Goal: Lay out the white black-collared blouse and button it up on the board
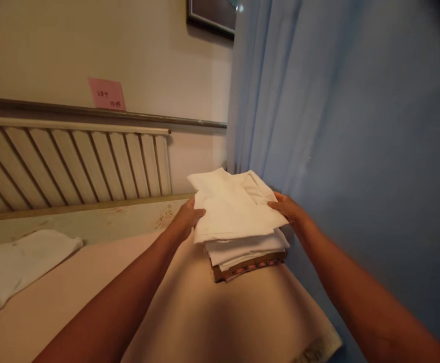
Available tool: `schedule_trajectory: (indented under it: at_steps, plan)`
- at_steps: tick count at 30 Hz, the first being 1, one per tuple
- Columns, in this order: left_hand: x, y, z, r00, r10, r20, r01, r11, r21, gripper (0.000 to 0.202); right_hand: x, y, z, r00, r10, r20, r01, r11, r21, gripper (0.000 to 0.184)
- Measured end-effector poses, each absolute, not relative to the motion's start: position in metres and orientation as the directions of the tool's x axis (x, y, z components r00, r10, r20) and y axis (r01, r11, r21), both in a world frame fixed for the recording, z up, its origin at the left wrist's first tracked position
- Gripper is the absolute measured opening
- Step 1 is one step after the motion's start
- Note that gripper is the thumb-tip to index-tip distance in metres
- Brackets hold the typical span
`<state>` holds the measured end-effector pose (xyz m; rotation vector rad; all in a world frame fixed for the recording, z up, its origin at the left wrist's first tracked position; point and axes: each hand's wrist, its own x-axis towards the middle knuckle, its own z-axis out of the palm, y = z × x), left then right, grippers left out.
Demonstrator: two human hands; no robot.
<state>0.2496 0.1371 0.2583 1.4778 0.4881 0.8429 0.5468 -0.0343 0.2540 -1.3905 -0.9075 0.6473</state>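
A folded white garment [231,206] lies level over a stack of folded cloth, gripped at both sides. My left hand [189,219] pinches its left edge, thumb on top and the other fingers hidden underneath. On the opposite side my right hand [286,206] is closed on the right edge, thumb also above. Below it the stack of folded clothes [250,252] shows white layers, then brown and a patterned dark-red one at the bottom. Whether the garment rests fully on the stack I cannot tell.
The stack sits on a pale pink bed surface [220,312]. A white cloth [26,262] lies at the left. Behind are a ribbed radiator [83,161], a metal rail and a pink note [107,94]. A blue curtain [356,151] hangs close along the right.
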Motion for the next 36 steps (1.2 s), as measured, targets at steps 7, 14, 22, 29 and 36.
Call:
schedule_trajectory:
  at_steps: [7, 14, 22, 29, 36]
  plan:
    - [0.324, 0.137, 0.164, 0.622, 0.780, -0.068, -0.055, 0.130, 0.990, 0.061, 0.603, -0.045, 0.164, 0.706, 0.708, 0.030, 0.168, -0.126, -0.978, 0.031]
    - [0.321, 0.140, 0.132, 0.573, 0.791, -0.212, 0.076, 0.206, 0.976, 0.047, 0.612, -0.039, 0.116, 0.787, 0.610, 0.098, 0.331, -0.281, -0.901, 0.026]
    - [0.311, 0.136, 0.139, 0.588, 0.768, -0.254, 0.165, 0.193, 0.967, 0.054, 0.603, -0.027, 0.156, 0.659, 0.648, 0.383, 0.681, -0.297, -0.669, 0.031]
    - [0.308, 0.128, 0.137, 0.583, 0.763, -0.280, 0.188, 0.209, 0.960, 0.070, 0.532, 0.011, 0.143, 0.364, 0.845, 0.392, 0.845, -0.122, -0.521, 0.041]
    - [0.272, 0.113, 0.120, 0.527, 0.780, -0.338, 0.210, 0.267, 0.941, 0.086, 0.518, -0.001, 0.096, 0.186, 0.901, 0.393, 0.976, -0.122, -0.182, 0.047]
